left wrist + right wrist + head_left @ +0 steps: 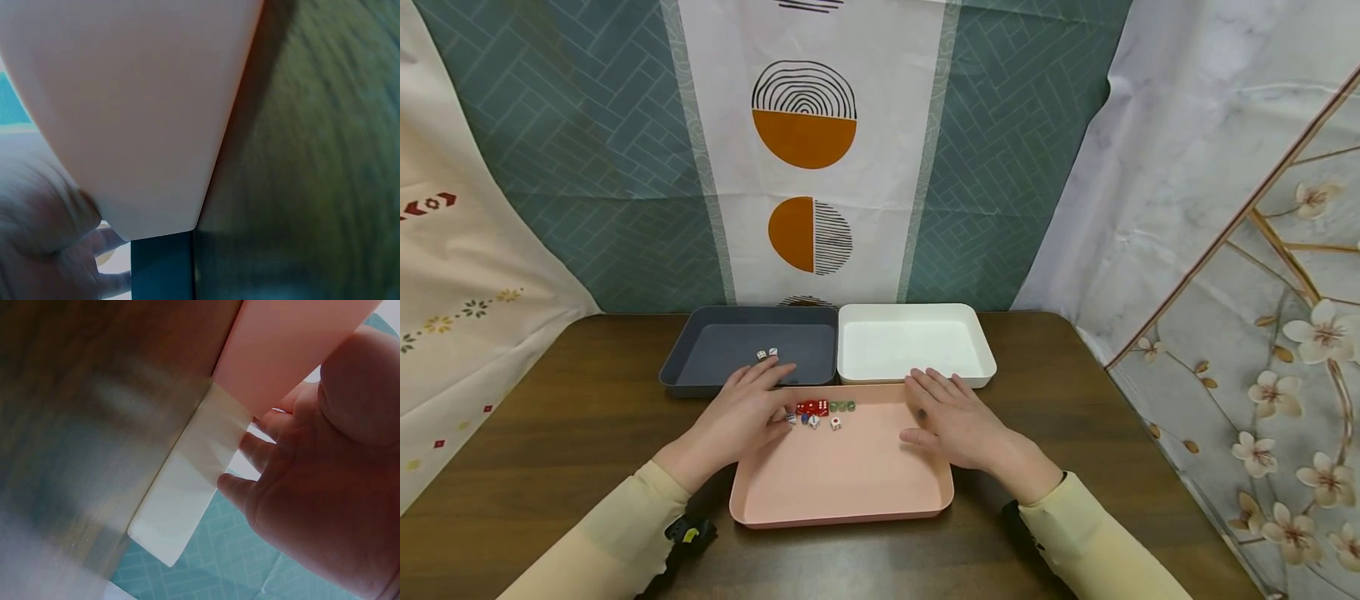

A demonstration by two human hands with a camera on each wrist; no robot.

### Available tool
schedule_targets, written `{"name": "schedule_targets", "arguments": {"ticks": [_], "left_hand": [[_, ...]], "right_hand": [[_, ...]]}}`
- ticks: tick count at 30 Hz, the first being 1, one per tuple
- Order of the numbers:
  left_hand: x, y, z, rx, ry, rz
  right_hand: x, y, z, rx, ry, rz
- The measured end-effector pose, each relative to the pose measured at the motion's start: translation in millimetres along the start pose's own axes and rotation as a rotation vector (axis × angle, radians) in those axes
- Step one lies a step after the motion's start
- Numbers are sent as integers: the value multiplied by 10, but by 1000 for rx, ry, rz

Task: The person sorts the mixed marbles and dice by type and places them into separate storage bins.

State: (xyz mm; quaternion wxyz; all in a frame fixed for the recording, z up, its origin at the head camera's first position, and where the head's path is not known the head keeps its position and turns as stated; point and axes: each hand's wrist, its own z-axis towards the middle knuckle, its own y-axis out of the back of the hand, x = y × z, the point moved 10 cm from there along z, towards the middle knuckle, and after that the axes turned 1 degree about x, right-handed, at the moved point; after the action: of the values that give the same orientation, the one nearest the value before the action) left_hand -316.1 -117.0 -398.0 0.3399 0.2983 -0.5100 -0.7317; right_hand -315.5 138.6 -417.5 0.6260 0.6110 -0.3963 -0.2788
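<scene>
My left hand (741, 417) is over the left edge of the pink tray (850, 483), with its fingers reaching over the near rim of the dark grey tray (700, 350). Its thumb is close to a row of small dice in the pink tray: red dice (812, 407), green pieces (842, 406), a blue one (805, 418) and white dice (836, 423). Two white dice (767, 354) lie in the dark tray, just beyond the left fingertips. My right hand (955, 421) lies with extended fingers over the pink tray's far right corner, fingertips at the near rim of the white tray (917, 342).
All three trays stand on a brown wooden table (587, 450), the dark and white ones side by side behind the pink one. A patterned curtain (805, 183) hangs along the table's far edge. Floral cloth (1262, 417) is on the right.
</scene>
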Motion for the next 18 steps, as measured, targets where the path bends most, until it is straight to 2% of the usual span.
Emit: {"name": "schedule_targets", "arguments": {"ticks": [13,18], "left_hand": [[-3,-36,8,11,4,25],[-9,-33,16,-1,-12,32]], "right_hand": [[4,2,4,-6,-1,8],[-1,5,-2,-10,-3,0]]}}
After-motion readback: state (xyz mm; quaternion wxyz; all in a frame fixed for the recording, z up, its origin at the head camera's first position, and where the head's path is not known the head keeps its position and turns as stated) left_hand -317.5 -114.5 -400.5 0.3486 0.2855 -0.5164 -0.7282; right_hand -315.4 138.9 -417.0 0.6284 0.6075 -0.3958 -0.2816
